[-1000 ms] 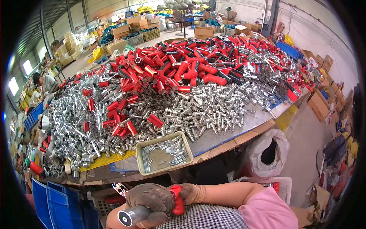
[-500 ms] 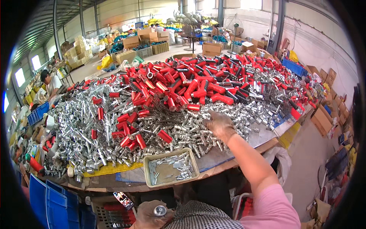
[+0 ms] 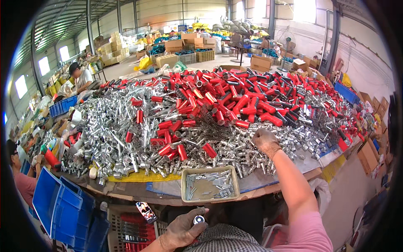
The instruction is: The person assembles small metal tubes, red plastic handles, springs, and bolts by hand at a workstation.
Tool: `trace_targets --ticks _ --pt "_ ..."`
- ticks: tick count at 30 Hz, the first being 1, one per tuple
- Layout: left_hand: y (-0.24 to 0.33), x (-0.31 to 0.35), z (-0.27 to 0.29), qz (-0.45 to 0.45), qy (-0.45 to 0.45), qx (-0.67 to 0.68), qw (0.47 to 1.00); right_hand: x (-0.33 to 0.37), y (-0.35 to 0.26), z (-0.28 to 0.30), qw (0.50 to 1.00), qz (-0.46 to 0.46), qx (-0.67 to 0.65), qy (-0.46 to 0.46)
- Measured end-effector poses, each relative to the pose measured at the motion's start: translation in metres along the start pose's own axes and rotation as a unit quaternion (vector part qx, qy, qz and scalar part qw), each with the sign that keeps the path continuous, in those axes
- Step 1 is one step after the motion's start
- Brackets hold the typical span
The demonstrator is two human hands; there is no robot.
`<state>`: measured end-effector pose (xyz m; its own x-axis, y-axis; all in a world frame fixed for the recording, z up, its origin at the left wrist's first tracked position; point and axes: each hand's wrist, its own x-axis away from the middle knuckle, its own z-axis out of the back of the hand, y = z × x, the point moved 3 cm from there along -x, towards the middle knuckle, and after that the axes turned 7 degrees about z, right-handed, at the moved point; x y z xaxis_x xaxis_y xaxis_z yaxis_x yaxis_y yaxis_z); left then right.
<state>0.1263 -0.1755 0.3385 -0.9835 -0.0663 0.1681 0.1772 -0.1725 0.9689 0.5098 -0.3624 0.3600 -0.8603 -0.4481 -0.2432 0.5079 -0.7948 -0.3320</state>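
Observation:
My left hand point(image 3: 182, 230), low in front of my body, is closed round a cylindrical part point(image 3: 198, 219) whose round, silvery end faces up. My right hand point(image 3: 267, 142) reaches over the table to the near side of the heap. Its fingers curl down at the small silvery metal fittings point(image 3: 252, 159); whatever is between them is hidden. Just beyond it lie red and black handles point(image 3: 268, 119). Dark coil springs point(image 3: 212, 128) and short red metal tubes point(image 3: 209, 150) lie left of the hand. A beige tray point(image 3: 184, 185) at the table's near edge holds loose metal pins point(image 3: 220, 180).
Below the table edge stand a crate point(image 3: 113, 220) with red-handled tools, a phone point(image 3: 146, 212) and stacked blue bins point(image 3: 63, 210). One co-worker point(image 3: 82, 77) sits at the far left, another point(image 3: 25, 180) at the near left. Cardboard boxes point(image 3: 369, 155) stand right of the table.
The view has swung left, so the table appears farther right. My right hand's fingers, stretched out before, are now curled in. My left hand has turned, with the part still in it.

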Motion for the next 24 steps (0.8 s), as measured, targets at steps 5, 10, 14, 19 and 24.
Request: trace_targets --ticks 5,10,14,19,24 --pt "-0.004 -0.005 -0.002 -0.033 0.009 -0.054 0.998 -0.009 -0.013 -0.020 0.998 0.006 0.058 -0.003" --pt "0.014 0.003 0.002 -0.023 -0.050 -0.010 0.998 -0.021 -0.006 -0.008 0.990 0.031 0.104 -0.092" --pt "-0.007 0.012 0.012 -0.007 0.002 0.034 0.999 -0.011 -0.027 -0.003 0.993 0.062 0.082 -0.052" --pt "-0.020 0.007 0.021 0.016 0.016 0.122 0.992 -0.008 0.015 -0.011 0.994 0.046 -0.025 0.092" --pt "-0.049 0.007 0.036 0.030 0.023 0.209 0.977 0.038 -0.089 0.002 0.823 0.058 -0.565 -0.014"
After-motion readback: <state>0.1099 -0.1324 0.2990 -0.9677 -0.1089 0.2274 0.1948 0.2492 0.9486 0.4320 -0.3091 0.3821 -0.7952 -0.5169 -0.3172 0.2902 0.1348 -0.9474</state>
